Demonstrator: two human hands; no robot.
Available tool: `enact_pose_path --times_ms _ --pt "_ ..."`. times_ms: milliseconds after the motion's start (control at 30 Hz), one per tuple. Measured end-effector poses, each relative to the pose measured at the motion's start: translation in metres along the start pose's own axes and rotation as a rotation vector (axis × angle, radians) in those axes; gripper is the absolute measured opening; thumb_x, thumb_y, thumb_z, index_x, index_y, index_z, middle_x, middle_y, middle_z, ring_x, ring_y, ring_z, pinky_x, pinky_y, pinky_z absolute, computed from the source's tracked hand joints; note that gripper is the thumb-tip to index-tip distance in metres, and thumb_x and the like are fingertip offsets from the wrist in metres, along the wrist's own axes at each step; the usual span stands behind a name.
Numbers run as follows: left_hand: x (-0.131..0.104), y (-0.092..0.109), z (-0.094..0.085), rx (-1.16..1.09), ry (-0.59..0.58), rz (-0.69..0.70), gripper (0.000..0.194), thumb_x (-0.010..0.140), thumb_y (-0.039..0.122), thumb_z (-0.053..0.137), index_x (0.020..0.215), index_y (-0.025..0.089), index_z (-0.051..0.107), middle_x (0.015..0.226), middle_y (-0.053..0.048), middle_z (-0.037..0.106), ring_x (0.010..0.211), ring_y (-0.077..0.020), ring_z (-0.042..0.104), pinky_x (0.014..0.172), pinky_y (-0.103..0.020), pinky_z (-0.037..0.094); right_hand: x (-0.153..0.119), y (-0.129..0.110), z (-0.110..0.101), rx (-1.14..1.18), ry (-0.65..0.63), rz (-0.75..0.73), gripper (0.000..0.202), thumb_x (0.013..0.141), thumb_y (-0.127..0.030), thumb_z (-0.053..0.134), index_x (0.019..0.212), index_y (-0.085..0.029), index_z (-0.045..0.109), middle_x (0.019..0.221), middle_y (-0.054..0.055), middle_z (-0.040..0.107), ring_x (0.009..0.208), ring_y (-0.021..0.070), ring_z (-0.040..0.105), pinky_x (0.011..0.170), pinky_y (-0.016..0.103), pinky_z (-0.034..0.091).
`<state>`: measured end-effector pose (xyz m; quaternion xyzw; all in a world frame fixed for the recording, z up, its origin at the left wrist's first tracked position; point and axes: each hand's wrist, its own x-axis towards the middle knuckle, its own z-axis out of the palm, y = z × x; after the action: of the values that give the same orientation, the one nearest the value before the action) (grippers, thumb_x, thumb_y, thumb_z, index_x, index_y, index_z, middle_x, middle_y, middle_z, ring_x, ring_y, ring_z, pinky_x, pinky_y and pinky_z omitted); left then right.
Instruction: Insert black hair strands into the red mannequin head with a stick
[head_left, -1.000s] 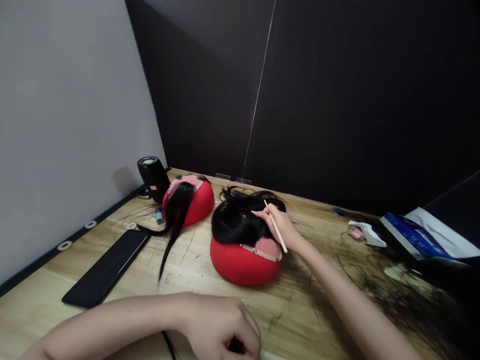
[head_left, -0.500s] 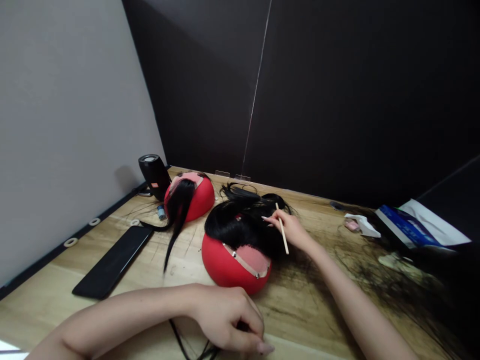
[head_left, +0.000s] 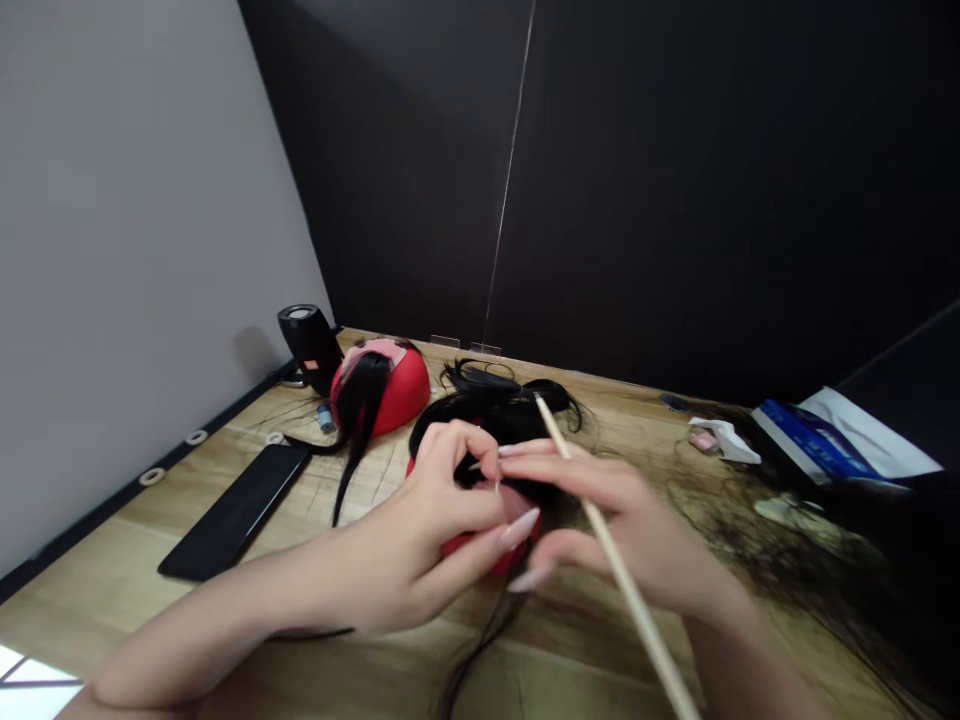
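l hand (head_left: 420,535) rose, pinched narrow, load unclear; r hand (head_left: 645,525) has stick (head_left: 619,575). i read hair (head_left: 555,395) work, next needs steady pinch imo.

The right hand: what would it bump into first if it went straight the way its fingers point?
Probably the left hand: the fingers of the right hand point towards its curled fingers, very close by. I can't tell whether they already touch.

Dim ltg. overall; faint shadow cast on grey wall (head_left: 142,230); R side of tabletop (head_left: 315,680) v. underlit; R hand (head_left: 651,538) slightly blurred.
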<state>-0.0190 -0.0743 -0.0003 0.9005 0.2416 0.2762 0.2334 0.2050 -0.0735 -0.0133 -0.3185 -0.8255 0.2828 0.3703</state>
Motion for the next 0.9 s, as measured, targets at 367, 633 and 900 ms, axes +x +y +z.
enact_pose_path --times_ms 367,633,900 --pt "0.007 -0.013 0.0 -0.757 0.126 0.104 0.042 0.099 0.026 0.046 0.058 0.015 0.044 0.083 -0.006 0.057 0.091 -0.0183 0.063 0.082 -0.032 0.053 0.001 0.016 0.012 0.246 -0.231 0.095 0.036 0.1 -0.04 0.046 0.097 -0.016 0.072 0.086 0.004 0.072 0.077 0.0144 0.067 0.074 0.023 0.052" --pt "-0.003 -0.022 -0.017 -0.854 0.271 0.069 0.044 0.1 0.03 0.043 0.058 0.016 0.038 0.06 0.0 0.045 0.05 -0.0072 0.04 0.051 -0.026 0.034 -0.008 0.015 -0.027 0.055 -0.436 0.319 0.038 0.102 -0.035 0.043 0.084 -0.016 0.071 0.084 0.004 0.073 0.08 0.015 0.068 0.075 0.024 0.048" --pt "-0.015 -0.015 -0.054 -0.513 0.57 0.047 0.053 0.094 0.04 0.054 0.051 0.018 0.031 0.051 0.003 0.039 0.042 -0.0075 0.029 0.042 -0.03 0.027 -0.032 0.028 -0.078 -0.265 -0.328 0.602 0.054 0.097 -0.059 0.04 0.084 -0.018 0.074 0.086 0.007 0.071 0.081 0.0201 0.064 0.078 0.029 0.048"
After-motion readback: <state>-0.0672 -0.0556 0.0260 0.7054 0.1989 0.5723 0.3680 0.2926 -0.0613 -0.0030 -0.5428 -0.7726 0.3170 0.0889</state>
